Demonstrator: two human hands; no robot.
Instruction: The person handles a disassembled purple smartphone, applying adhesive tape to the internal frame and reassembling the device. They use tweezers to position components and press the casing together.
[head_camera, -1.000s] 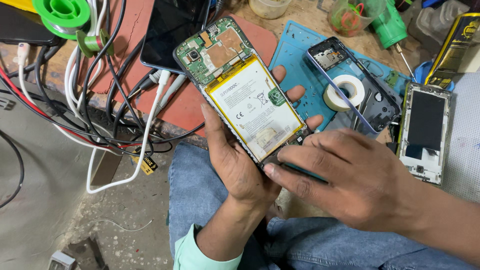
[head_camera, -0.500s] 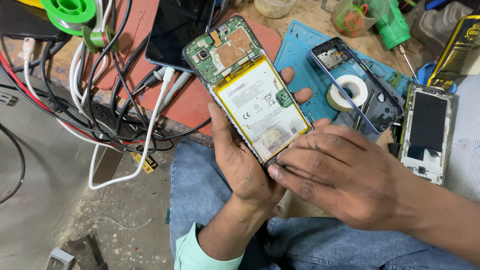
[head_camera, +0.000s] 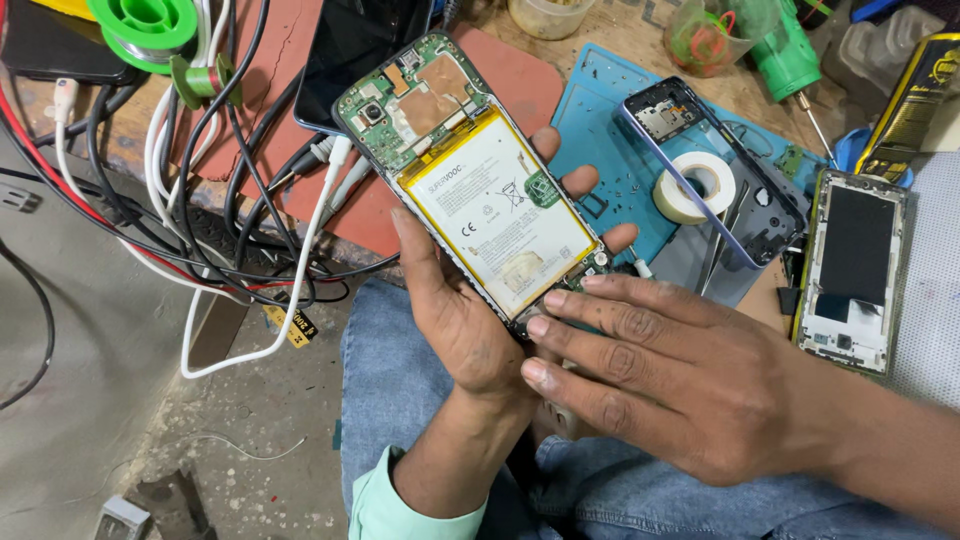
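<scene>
My left hand (head_camera: 465, 310) holds an opened phone (head_camera: 470, 180) from below, back cover off, showing a white battery and a green circuit board at the top. Its fingers curl past the phone's right edge. My right hand (head_camera: 680, 375) lies flat with fingers stretched out, the fingertips touching the phone's lower end by the small bottom board. Nothing shows in the right hand. Both hands are above my lap in blue jeans.
A blue work mat (head_camera: 610, 130) carries a phone frame (head_camera: 715, 170) with a white tape roll (head_camera: 695, 185). Another opened phone (head_camera: 855, 265) lies at the right. Tangled cables (head_camera: 230, 210) hang at the left, a dark phone (head_camera: 355, 45) on a red mat (head_camera: 280, 120), a green spool (head_camera: 145, 25).
The opened phone and my left hand have shifted slightly up and right. My right hand's fingertips have moved onto the phone's lower end.
</scene>
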